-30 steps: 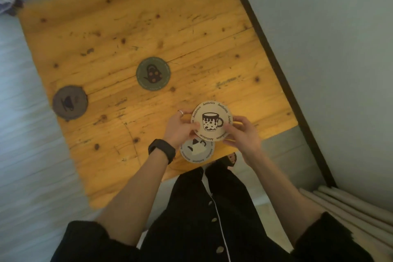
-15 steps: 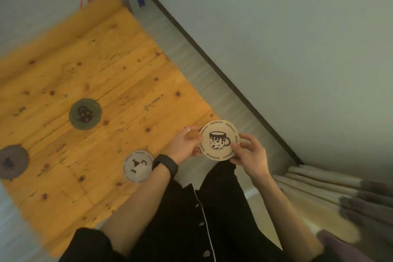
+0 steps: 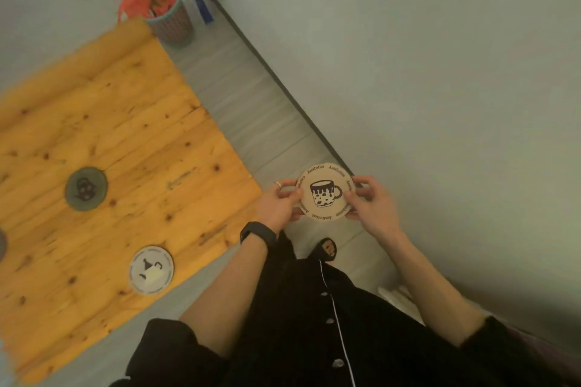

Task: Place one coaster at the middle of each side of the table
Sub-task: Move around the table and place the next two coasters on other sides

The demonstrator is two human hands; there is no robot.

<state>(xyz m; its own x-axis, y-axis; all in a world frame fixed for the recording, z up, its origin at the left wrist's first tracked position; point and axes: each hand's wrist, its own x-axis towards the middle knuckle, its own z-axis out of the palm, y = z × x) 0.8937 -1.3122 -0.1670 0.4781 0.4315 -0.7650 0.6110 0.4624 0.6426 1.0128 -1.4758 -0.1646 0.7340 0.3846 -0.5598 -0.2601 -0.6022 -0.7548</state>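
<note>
A cream coaster with a spotted mug print [image 3: 325, 191] is held flat in the air beyond the table's right corner, over the floor. My left hand [image 3: 279, 204] pinches its left rim and my right hand [image 3: 371, 201] pinches its right rim. On the yellow wooden table [image 3: 125, 122] a white coaster [image 3: 151, 270] lies near the near edge. A dark green coaster [image 3: 86, 188] lies further in. The rim of a dark coaster [image 3: 1, 243] shows at the left frame edge.
A mesh basket with an orange bag [image 3: 160, 11] stands on the floor past the table's far corner. A grey wall with a dark baseboard [image 3: 283, 85] runs along the right. A strip of grey floor separates table and wall. My slippered foot [image 3: 328, 248] is below the hands.
The view has swung right and the table now sits at the left. My two hands carried the mug coaster off the table's edge, and the white coaster stayed on the table.
</note>
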